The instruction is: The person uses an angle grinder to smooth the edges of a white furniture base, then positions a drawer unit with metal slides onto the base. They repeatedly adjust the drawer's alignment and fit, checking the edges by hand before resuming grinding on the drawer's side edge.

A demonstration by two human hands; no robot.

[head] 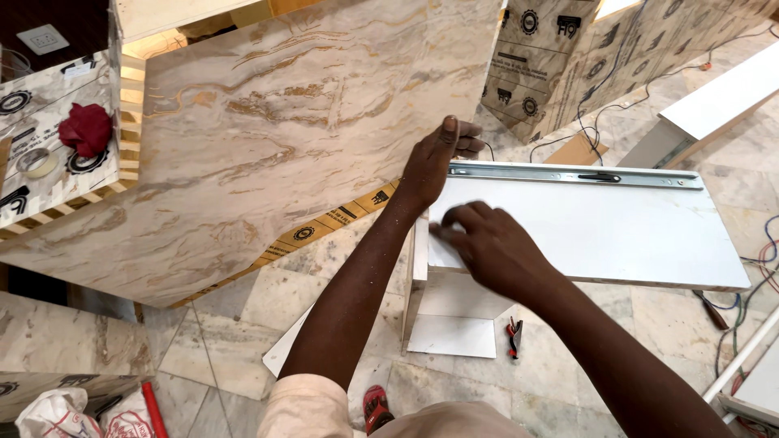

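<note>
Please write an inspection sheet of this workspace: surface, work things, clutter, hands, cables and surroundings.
Surface: marble-patterned tile floor, partly covered by boards.
Job's things: large marble-patterned laminate panel, tilted; white drawer box with grey metal slide rail on its far edge.
Clutter: red-handled pliers on floor; red cloth and tape roll on left board.
Grippers: left hand grips the panel's edge; right hand rests on the white drawer box.
Cables: black cable across floor; coloured wires at right.
Surroundings: printed protective sheets on standing boards.
</note>
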